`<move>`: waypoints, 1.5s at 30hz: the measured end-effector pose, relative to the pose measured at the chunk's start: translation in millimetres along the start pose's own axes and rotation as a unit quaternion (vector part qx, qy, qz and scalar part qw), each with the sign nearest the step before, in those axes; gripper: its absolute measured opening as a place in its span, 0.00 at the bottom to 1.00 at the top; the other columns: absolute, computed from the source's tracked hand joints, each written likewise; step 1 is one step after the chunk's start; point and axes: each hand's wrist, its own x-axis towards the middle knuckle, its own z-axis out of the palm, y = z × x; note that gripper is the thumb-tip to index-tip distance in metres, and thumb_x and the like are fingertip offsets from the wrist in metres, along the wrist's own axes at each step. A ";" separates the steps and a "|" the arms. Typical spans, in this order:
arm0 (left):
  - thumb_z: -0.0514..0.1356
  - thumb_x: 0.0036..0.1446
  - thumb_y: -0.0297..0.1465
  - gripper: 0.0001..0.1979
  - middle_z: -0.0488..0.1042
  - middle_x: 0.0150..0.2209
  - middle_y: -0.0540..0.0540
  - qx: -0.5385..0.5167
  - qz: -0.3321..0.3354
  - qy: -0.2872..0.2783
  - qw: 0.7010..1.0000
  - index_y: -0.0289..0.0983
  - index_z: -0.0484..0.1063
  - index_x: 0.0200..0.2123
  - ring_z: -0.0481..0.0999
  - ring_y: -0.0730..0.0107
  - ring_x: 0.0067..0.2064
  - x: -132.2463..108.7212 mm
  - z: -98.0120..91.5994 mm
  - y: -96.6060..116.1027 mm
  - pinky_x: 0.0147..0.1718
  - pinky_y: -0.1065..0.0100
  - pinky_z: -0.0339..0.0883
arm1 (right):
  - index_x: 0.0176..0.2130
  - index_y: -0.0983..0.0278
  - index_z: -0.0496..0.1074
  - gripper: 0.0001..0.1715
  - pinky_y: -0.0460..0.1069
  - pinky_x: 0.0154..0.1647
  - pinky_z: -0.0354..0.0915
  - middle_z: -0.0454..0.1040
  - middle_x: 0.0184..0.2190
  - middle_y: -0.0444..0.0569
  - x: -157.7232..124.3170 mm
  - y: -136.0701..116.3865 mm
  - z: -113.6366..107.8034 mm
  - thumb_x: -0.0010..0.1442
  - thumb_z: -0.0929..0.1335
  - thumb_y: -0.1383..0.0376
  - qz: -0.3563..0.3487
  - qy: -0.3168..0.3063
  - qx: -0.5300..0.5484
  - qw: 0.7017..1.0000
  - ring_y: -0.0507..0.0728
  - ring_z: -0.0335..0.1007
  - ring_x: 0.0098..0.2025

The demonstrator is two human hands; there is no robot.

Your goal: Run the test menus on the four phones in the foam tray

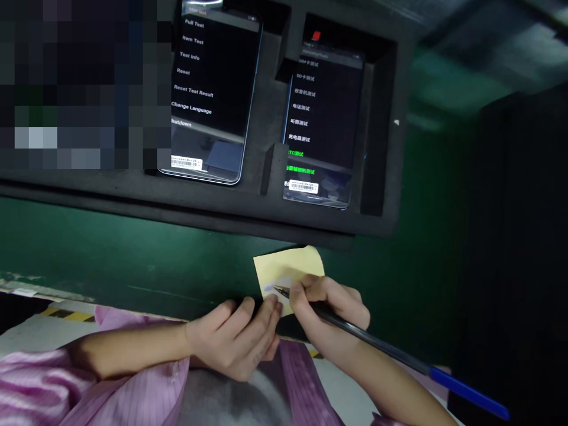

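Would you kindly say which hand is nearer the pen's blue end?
Right: the right hand holds the pen, left of the blue end; the left hand is farther left.

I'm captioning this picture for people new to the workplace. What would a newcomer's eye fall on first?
Probably the pale yellow note, bright against the green tabletop at the lower middle, where the right hand holds a blue-ended pen. Next, above it in a black tray, the lit left phone and right phone, the latter showing some green text.
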 end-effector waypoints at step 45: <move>0.55 0.53 0.33 0.13 0.78 0.36 0.47 0.004 0.006 -0.002 1.000 0.34 0.77 0.36 0.70 0.71 0.30 -1.4 0.0 0.3 0.23 0.70 0.57 | 0.20 0.63 0.51 0.19 0.38 0.16 0.54 0.54 0.14 0.34 -1.0 -0.4 -1.0 0.52 0.65 0.76 0.007 0.015 -0.024 1.000 0.43 0.50 0.15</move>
